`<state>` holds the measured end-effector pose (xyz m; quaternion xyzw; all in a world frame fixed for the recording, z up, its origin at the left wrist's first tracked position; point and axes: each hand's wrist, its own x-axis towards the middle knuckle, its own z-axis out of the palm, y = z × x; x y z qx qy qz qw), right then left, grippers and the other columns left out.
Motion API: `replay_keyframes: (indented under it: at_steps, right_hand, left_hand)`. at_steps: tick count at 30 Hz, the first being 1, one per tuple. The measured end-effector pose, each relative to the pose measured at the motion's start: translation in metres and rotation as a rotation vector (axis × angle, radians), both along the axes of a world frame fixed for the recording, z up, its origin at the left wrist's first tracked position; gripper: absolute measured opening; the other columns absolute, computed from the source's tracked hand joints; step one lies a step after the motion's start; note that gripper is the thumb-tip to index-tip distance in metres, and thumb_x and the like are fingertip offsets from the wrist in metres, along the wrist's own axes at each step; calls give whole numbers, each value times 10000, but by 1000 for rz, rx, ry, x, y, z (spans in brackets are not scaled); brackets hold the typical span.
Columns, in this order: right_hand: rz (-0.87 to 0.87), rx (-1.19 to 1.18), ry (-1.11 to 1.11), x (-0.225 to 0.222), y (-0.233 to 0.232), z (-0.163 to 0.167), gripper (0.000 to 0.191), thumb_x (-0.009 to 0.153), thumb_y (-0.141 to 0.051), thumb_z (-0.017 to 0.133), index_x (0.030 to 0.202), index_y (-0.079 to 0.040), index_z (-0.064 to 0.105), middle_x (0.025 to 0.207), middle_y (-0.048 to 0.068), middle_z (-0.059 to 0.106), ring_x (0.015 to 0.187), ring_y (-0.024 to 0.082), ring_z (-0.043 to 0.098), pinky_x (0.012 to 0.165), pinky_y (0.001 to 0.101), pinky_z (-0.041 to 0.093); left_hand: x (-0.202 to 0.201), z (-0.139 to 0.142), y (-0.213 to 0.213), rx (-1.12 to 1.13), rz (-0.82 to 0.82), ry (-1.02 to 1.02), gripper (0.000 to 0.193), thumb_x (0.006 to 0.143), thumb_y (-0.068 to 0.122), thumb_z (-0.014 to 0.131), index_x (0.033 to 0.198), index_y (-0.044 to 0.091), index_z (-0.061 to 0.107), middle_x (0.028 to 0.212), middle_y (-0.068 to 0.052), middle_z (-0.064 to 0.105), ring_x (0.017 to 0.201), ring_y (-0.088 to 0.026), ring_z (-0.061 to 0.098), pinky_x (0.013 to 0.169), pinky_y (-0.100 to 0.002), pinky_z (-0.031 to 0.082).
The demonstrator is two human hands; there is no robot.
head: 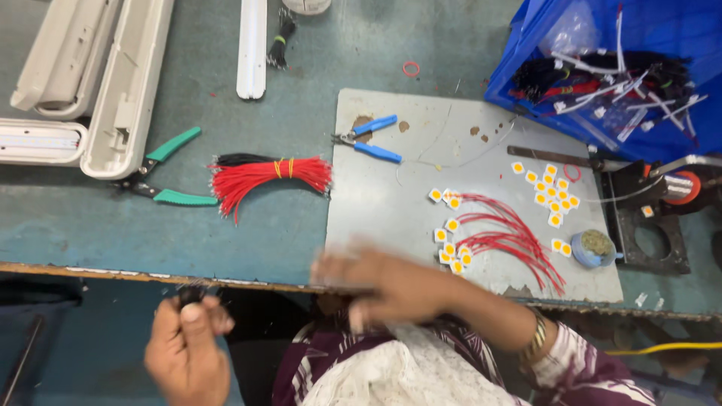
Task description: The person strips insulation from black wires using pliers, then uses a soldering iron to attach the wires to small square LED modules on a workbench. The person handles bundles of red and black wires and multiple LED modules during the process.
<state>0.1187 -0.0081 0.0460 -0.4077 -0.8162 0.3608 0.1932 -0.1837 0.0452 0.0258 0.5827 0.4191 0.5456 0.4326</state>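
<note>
below the near table edge [150, 272], my left hand [186, 347] pinches a small dark bundle [191, 294], its long axis pointing far; my right hand [391, 289] is blurred, grip unclear.

Worn teal workbench [68, 225], chipped front edge, grey metal sheet [391, 218]
</note>
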Motion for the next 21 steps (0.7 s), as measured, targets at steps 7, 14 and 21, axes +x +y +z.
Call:
replay_keyframes:
  at_steps: [7, 14, 21]
  right_hand:
    - [-395, -239, 534, -29, -23, -4, 593, 1009, -374, 603, 1491, -35, 534, 1454, 160, 634, 1352, 249, 603, 1163, 409, 434]
    - [-814, -306, 1042, -14, -49, -26, 400, 1016, -216, 644, 1280, 81, 691, 1285, 164, 728, 1127, 183, 675, 1030, 374, 535]
    - [-706, -440, 1409, 12, -43, -28, 318, 1063, -213, 636, 1134, 91, 692, 1177, 142, 782, 658, 182, 642, 593, 361, 575]
  left_hand:
    - [73, 14, -16, 280, -152, 430, 231, 1023, 220, 591, 1057, 15, 692, 751, -115, 674, 625, -238, 642, 579, -371, 493]
    - [146, 20, -38, 81, -470, 264, 218, 1035, 181, 577, 962, -9, 656, 651, -121, 601, 531, -196, 570, 502, -342, 437]
    - [166, 13, -45, -380, -681, -46, 279, 1069, 219, 496, 1112, 14, 680, 714, -20, 636, 569, -44, 479, 515, -230, 405]
